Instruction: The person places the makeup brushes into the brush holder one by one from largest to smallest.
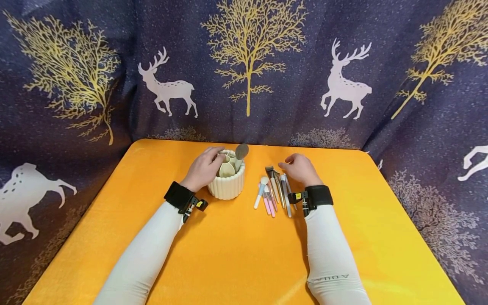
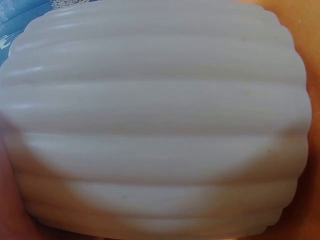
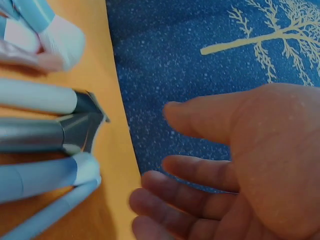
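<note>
A cream ribbed makeup brush holder [image 1: 225, 187] stands upright on the table, with divided openings in its top. One large makeup brush [image 1: 242, 151] stands in it, dark bristles up. My left hand [image 1: 203, 169] grips the holder's left rim, fingers reaching over the top. In the left wrist view the holder's ribbed wall [image 2: 160, 110] fills most of the picture. My right hand [image 1: 303, 169] hovers by the bristle ends of several loose makeup brushes [image 1: 283, 190], thumb apart from the loosely bent fingers. Nothing lies in the right hand [image 3: 270, 160] in the right wrist view.
The loose brushes, including a pale blue one [image 1: 260, 192] and pink-handled ones, lie side by side right of the holder. An orange cloth covers the table [image 1: 236, 254]. Behind its far edge hangs a dark blue curtain [image 1: 278, 101] with deer and trees.
</note>
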`<state>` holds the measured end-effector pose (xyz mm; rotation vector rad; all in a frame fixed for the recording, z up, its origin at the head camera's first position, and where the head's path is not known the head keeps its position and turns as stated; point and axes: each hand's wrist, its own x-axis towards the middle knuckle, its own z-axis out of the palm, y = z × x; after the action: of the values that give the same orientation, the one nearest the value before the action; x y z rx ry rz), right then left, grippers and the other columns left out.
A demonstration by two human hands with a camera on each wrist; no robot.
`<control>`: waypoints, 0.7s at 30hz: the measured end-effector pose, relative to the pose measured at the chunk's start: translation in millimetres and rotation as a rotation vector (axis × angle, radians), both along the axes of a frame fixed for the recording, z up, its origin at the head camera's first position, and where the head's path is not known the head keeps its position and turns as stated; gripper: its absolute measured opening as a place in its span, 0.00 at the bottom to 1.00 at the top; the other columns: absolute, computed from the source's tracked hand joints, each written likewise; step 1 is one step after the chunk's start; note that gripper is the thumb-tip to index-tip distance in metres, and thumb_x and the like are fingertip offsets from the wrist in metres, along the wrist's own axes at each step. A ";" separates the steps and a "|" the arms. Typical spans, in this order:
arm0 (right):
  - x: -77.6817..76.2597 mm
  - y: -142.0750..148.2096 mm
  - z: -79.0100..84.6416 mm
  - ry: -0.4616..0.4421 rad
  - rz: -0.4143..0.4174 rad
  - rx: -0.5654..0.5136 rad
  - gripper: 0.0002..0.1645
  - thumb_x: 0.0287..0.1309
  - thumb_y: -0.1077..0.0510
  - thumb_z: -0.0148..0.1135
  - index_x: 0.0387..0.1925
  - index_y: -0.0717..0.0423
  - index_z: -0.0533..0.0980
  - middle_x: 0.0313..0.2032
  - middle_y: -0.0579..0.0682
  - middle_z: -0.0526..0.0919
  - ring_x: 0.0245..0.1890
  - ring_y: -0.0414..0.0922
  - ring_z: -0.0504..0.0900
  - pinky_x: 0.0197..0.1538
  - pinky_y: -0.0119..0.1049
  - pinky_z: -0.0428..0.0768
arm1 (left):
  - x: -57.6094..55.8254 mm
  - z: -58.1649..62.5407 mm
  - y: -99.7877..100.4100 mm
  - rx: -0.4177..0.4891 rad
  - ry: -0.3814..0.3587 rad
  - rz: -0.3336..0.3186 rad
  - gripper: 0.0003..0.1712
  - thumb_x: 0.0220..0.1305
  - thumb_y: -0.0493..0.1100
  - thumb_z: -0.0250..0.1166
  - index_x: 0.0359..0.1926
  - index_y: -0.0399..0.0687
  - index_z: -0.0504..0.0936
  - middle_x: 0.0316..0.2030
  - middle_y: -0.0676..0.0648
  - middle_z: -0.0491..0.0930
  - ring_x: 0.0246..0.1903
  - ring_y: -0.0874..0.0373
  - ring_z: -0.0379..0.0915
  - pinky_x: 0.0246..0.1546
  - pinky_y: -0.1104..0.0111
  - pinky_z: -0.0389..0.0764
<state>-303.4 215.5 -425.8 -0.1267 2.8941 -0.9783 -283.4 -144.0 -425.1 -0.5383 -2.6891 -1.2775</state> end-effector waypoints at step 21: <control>5.1 21.3 -3.2 -0.268 0.104 0.029 0.30 0.76 0.52 0.68 0.16 0.47 0.70 0.14 0.43 0.64 0.14 0.44 0.64 0.30 0.42 0.72 | -3.1 -4.5 -0.4 -0.001 0.021 0.006 0.32 0.90 0.57 0.49 0.81 0.43 0.75 0.75 0.40 0.75 0.73 0.41 0.73 0.75 0.44 0.71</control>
<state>-298.3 236.8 -429.0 -0.1321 2.6288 -0.8626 -286.5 -144.3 -429.6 -0.5400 -2.6728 -1.2616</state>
